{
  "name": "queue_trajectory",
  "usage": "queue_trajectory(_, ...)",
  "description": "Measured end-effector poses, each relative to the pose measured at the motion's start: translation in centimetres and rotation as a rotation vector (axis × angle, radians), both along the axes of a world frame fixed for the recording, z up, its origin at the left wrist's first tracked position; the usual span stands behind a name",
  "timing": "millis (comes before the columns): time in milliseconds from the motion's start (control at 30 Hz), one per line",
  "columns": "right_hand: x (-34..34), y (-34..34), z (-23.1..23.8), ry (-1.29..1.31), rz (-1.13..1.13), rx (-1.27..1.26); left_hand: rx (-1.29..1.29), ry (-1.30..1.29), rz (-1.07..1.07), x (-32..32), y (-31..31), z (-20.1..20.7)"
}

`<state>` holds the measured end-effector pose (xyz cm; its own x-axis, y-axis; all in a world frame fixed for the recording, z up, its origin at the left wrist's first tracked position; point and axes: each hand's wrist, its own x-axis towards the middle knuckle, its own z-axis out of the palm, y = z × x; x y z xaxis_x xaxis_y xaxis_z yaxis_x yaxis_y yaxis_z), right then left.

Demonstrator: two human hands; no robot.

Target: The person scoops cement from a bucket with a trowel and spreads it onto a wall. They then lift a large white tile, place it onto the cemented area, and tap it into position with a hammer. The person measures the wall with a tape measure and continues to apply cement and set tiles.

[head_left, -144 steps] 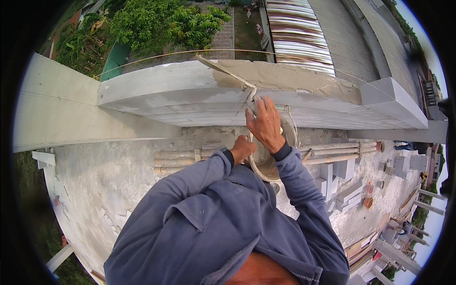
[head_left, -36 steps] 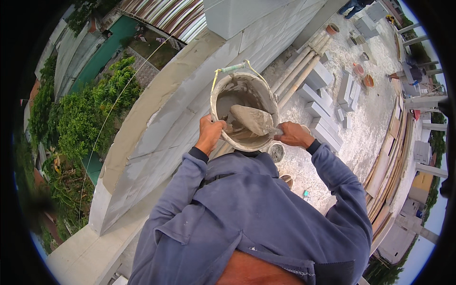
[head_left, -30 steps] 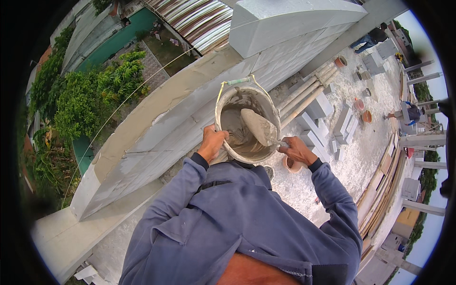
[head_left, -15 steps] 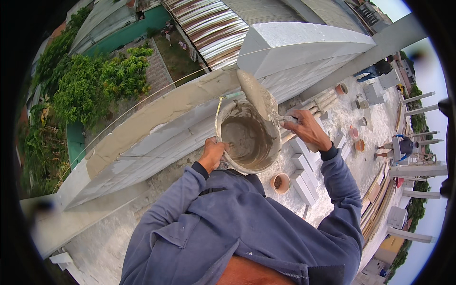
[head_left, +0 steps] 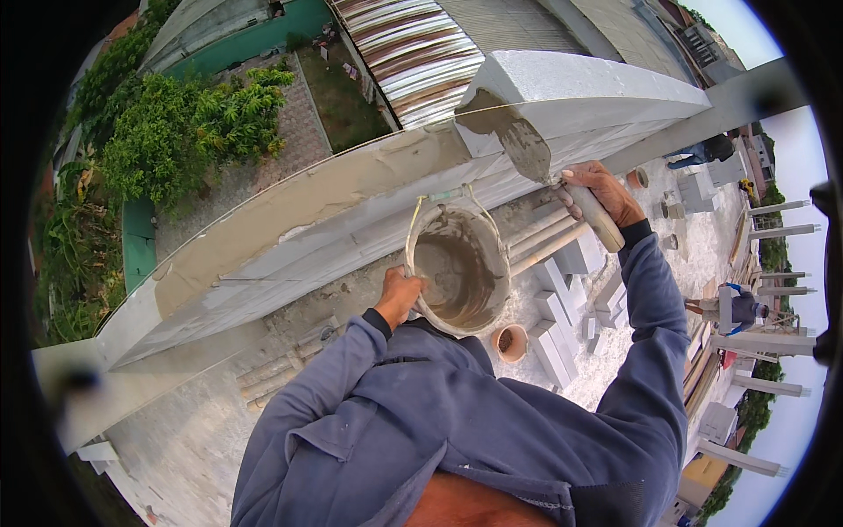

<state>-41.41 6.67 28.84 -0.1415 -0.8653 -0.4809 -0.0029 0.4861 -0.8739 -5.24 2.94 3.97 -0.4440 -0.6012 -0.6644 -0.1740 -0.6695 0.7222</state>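
Observation:
My left hand (head_left: 400,292) grips the rim of a mortar-caked bucket (head_left: 500,294) at its left side. Wet grey mortar (head_left: 443,272) lies inside the bucket, and its handle stands up at the far side. My right hand (head_left: 606,193) is closed around the handle of a trowel (head_left: 525,147), right of and above the bucket. The trowel's blade points up and left, against or very near the end face of a light block (head_left: 597,81), where a patch of mortar (head_left: 483,112) sits. A mortar bed (head_left: 307,198) covers the wall top left of that block.
A taut string (head_left: 263,195) runs along the wall's far edge. Below, on the floor, are a small orange bucket (head_left: 510,342), pale blocks (head_left: 551,351) and poles (head_left: 549,246). A co-worker (head_left: 738,306) carries a block at right; another person (head_left: 702,151) bends farther off. Trees and roofs lie beyond the wall.
The trowel has moved from over the bucket up and right to the block's end, which now bears mortar. My right hand rose with it; my left hand stays on the bucket.

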Motion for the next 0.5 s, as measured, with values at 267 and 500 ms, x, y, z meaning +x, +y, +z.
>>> queue_trajectory(267, 3.3, 5.7, -0.8, -0.095, -0.076, 0.036, -0.071, -0.083, -0.017, -0.4, 1.1, -4.2)
queue_trajectory(500, 3.7, -3.9, -7.5, -0.200, -0.023, 0.008, -0.070, -0.086, -0.077, -0.8, 1.8, -4.3)
